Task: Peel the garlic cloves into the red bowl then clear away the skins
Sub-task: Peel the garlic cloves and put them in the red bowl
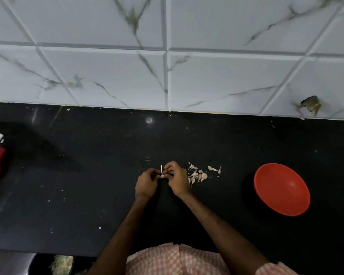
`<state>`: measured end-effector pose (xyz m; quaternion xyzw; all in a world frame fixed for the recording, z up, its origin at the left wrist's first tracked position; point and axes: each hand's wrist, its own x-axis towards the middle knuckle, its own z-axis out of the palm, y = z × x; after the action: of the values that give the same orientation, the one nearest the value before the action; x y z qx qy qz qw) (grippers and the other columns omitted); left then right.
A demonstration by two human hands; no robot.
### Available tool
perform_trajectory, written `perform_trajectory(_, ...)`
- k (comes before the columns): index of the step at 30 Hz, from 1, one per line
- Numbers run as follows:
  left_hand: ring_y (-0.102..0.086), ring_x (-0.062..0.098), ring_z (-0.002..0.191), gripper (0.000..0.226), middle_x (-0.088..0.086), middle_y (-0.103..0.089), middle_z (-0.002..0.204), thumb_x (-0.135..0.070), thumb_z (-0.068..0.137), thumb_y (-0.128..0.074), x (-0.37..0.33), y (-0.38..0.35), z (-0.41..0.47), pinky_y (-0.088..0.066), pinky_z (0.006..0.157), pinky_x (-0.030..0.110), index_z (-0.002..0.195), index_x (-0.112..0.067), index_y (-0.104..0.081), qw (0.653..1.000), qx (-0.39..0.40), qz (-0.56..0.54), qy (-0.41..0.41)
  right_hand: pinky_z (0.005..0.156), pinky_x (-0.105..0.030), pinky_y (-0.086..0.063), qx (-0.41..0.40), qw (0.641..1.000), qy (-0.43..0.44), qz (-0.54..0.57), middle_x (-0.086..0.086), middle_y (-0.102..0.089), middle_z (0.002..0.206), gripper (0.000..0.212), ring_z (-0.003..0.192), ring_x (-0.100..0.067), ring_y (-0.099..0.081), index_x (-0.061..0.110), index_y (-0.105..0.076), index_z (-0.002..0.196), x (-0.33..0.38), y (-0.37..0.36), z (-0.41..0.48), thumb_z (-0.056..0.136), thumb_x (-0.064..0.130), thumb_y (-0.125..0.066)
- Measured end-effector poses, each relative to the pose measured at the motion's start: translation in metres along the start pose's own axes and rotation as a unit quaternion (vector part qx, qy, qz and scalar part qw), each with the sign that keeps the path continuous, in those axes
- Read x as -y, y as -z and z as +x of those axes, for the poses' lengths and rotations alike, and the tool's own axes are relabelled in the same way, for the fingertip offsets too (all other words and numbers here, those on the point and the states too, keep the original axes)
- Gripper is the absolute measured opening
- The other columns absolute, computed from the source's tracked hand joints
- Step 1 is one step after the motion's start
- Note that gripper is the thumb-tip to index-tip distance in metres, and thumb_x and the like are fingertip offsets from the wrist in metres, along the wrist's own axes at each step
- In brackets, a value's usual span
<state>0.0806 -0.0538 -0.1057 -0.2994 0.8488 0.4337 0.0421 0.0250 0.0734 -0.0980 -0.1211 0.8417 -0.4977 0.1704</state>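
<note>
Together, left hand (146, 183) and right hand (178, 180) pinch the garlic clove (162, 176) — small, pale; skin strip (161, 169) upright.

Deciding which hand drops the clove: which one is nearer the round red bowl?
Right. The right hand sits left of the round red bowl, the pile of pale garlic pieces between them; the left hand is farther left, across the small garlic clove both pinch.

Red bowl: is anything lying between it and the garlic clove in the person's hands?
Only a heap of cloves and skins, flat on the counter just right of the right hand. Beyond it, bare counter reaches the red bowl. Lifted, the held clove should pass over it.
</note>
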Motion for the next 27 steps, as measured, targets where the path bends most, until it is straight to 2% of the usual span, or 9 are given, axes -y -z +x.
perform_trajectory(4,-0.063,0.007,0.096,0.014,-0.009,-0.068,0.109,-0.022,0.097,-0.059,-0.010,-0.005,0.001,-0.054,0.084,0.033,0.106,-0.030,-0.067,0.999,-0.031,0.017,-0.017,0.078,-0.011,-0.047,-0.029,0.998,0.033,-0.051,0.001,-0.072,0.097,0.022,0.090,-0.005,-0.066,0.012,-0.069,0.099,-0.002,0.037,0.001,0.089,-0.007,-0.062)
perform_trajectory(6,-0.062,0.007,0.097,0.013,-0.010,-0.065,0.111,-0.023,0.097,-0.058,-0.017,-0.007,0.000,-0.052,0.084,0.033,0.106,-0.030,-0.066,0.998,-0.045,0.015,-0.035,0.083,-0.013,-0.043,-0.095,0.990,0.035,-0.102,-0.001,-0.069,0.106,0.025,0.096,-0.007,-0.061,0.011,-0.072,0.105,-0.010,0.072,0.004,0.092,-0.006,-0.058)
perform_trajectory(8,-0.062,0.006,0.097,0.013,-0.012,-0.064,0.110,-0.023,0.097,-0.058,-0.027,-0.011,-0.002,-0.052,0.084,0.032,0.106,-0.030,-0.064,0.997,-0.030,0.017,-0.066,0.093,-0.019,-0.042,-0.146,0.976,-0.014,-0.159,-0.003,-0.062,0.122,0.031,0.111,-0.014,-0.056,0.013,-0.069,0.118,-0.028,0.110,0.005,0.094,-0.002,-0.057)
perform_trajectory(11,-0.062,0.005,0.096,0.020,-0.016,-0.064,0.106,-0.029,0.094,-0.064,-0.043,-0.028,-0.008,-0.053,0.085,0.032,0.114,-0.029,-0.061,0.988,0.063,0.066,-0.126,0.107,-0.030,-0.038,-0.089,0.961,-0.098,-0.245,-0.006,-0.049,0.142,0.042,0.130,-0.021,-0.045,0.018,-0.057,0.138,-0.051,0.142,-0.002,0.097,0.009,-0.058)
perform_trajectory(14,-0.059,0.008,0.090,0.037,-0.010,-0.062,0.102,-0.034,0.087,-0.072,-0.054,-0.052,-0.015,-0.051,0.081,0.029,0.120,-0.027,-0.058,0.971,0.122,0.125,-0.162,0.114,-0.033,-0.033,-0.009,0.960,-0.070,-0.272,-0.005,-0.042,0.150,0.048,0.138,-0.023,-0.037,0.019,-0.048,0.146,-0.057,0.132,-0.015,0.100,0.014,-0.056)
perform_trajectory(16,-0.058,0.012,0.092,0.042,-0.005,-0.060,0.107,-0.032,0.086,-0.074,-0.056,-0.063,-0.017,-0.051,0.081,0.031,0.123,-0.025,-0.057,0.966,0.121,0.150,-0.170,0.114,-0.030,-0.032,-0.001,0.962,-0.030,-0.273,-0.004,-0.044,0.150,0.045,0.137,-0.021,-0.038,0.018,-0.050,0.146,-0.056,0.119,-0.023,0.101,0.013,-0.054)
perform_trajectory(20,-0.062,0.018,0.095,0.033,-0.002,-0.063,0.109,-0.028,0.088,-0.071,-0.058,-0.071,-0.015,-0.052,0.082,0.036,0.119,-0.022,-0.059,0.969,0.090,0.148,-0.178,0.109,-0.030,-0.041,0.004,0.957,0.001,-0.290,0.000,-0.048,0.143,0.043,0.132,-0.017,-0.041,0.022,-0.055,0.140,-0.057,0.106,-0.029,0.099,0.010,-0.056)
perform_trajectory(24,-0.063,0.018,0.095,0.029,-0.003,-0.065,0.106,-0.030,0.089,-0.069,-0.061,-0.074,-0.012,-0.051,0.081,0.036,0.115,-0.021,-0.059,0.970,0.078,0.149,-0.176,0.094,-0.031,-0.050,-0.024,0.946,0.003,-0.323,0.005,-0.051,0.131,0.033,0.123,-0.015,-0.048,0.024,-0.060,0.131,-0.059,0.108,-0.030,0.098,0.022,-0.059)
perform_trajectory(27,-0.062,0.015,0.097,0.032,-0.006,-0.065,0.106,-0.031,0.090,-0.067,-0.062,-0.074,-0.013,-0.051,0.082,0.034,0.120,-0.024,-0.056,0.974,0.079,0.133,-0.167,0.088,-0.030,-0.049,-0.033,0.942,0.006,-0.334,0.006,-0.053,0.124,0.027,0.116,-0.014,-0.050,0.022,-0.063,0.120,-0.061,0.108,-0.030,0.095,0.032,-0.064)
